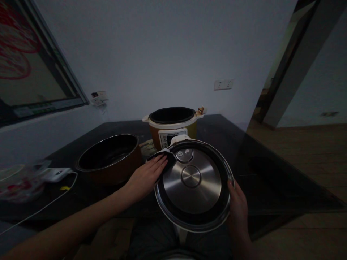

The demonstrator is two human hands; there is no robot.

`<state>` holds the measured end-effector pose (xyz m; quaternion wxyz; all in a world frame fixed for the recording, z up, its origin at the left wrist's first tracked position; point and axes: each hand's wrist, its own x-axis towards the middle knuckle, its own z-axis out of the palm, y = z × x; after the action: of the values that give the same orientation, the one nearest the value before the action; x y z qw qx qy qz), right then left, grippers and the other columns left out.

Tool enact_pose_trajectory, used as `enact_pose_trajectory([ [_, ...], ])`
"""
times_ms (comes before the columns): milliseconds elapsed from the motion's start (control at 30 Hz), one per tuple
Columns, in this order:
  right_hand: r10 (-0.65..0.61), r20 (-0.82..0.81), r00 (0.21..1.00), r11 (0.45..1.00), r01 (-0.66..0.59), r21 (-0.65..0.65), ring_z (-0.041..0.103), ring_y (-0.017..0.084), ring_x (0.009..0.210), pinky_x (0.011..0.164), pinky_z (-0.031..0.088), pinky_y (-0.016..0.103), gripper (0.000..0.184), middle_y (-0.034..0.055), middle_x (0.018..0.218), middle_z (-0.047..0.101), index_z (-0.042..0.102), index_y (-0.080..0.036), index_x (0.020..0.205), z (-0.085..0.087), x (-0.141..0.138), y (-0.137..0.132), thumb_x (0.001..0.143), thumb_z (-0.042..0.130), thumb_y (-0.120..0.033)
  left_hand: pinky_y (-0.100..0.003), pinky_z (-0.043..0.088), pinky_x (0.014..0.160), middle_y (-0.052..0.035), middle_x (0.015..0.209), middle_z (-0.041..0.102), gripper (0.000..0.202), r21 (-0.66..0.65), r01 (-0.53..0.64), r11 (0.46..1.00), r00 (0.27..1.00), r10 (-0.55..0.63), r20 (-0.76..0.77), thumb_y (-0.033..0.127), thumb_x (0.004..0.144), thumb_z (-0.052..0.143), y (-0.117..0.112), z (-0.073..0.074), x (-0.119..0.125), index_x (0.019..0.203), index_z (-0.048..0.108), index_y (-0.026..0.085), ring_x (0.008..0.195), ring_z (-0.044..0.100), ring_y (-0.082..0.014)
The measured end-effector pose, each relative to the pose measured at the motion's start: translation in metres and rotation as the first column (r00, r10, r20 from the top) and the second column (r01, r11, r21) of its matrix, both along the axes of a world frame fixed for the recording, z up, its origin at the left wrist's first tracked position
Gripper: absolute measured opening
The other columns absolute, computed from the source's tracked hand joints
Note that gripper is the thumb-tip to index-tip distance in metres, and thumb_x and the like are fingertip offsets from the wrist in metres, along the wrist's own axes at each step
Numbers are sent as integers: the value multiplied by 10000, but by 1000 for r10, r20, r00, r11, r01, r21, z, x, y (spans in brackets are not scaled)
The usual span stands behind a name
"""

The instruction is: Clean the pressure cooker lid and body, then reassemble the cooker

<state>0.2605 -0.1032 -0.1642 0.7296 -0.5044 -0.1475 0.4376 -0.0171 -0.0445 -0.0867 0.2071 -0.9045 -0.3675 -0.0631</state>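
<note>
A round cooker lid point(193, 185), underside up with a shiny steel plate and dark rim, is tilted toward me over the table's front edge. My right hand point(238, 209) grips its right rim, thumb on top. My left hand point(146, 177) lies flat with fingers stretched out, pressing a dark cloth point(166, 159) against the lid's upper left edge. Behind the lid stands the orange cooker body point(172, 126) with its top uncovered. Its dark inner pot point(110, 156) sits on the table to the left.
The dark table point(260, 169) stands against a pale wall with sockets point(223, 84). At the left lie a white adapter with a cable point(56, 174) and a plastic bag point(18, 180). A window point(32, 65) is at upper left, wooden floor at right.
</note>
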Motion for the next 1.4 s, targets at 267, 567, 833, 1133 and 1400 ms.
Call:
enact_pose_trajectory([
  [267,-19,1,1000,1000,19,-7,631,272,1023,822,488,343,538,49,1072,724,696,-212,1088,1,-1,0,635,750,-498,-420,457,1025,-151,1486,402,568,36,-65,997,995,62,74,131,858,440,-32,-25,-8,1421,371,108,1374,378,-261],
  [567,-15,31,999,1000,16,-10,596,291,1107,871,473,353,577,67,1138,702,693,-200,1094,3,-1,-1,623,752,-529,-454,385,1081,-163,1506,359,543,20,-72,997,995,70,76,152,879,426,3,-10,19,1413,381,64,1408,310,-274],
  [833,11,3,1000,1000,-11,9,600,281,1091,877,463,354,585,53,1111,711,678,-207,1135,-5,2,1,647,749,-522,-410,236,1166,-151,1551,264,611,-79,95,992,992,-101,-81,125,850,459,36,17,21,1438,312,51,1459,143,-234],
  [1133,28,44,999,999,-30,27,587,288,1123,881,463,353,558,58,1153,697,682,-201,1113,-3,2,1,673,730,-541,-397,228,1169,-151,1538,295,526,-176,256,950,959,-272,-75,114,894,425,66,38,23,1411,341,65,1460,120,-195],
  [1400,29,20,999,1000,-29,9,623,291,1060,833,489,361,558,57,1101,718,686,-208,1095,-1,1,0,661,724,-557,-368,505,934,-84,1199,677,307,-174,204,963,815,-69,576,266,955,423,67,70,34,1207,575,178,1099,643,-217],
])
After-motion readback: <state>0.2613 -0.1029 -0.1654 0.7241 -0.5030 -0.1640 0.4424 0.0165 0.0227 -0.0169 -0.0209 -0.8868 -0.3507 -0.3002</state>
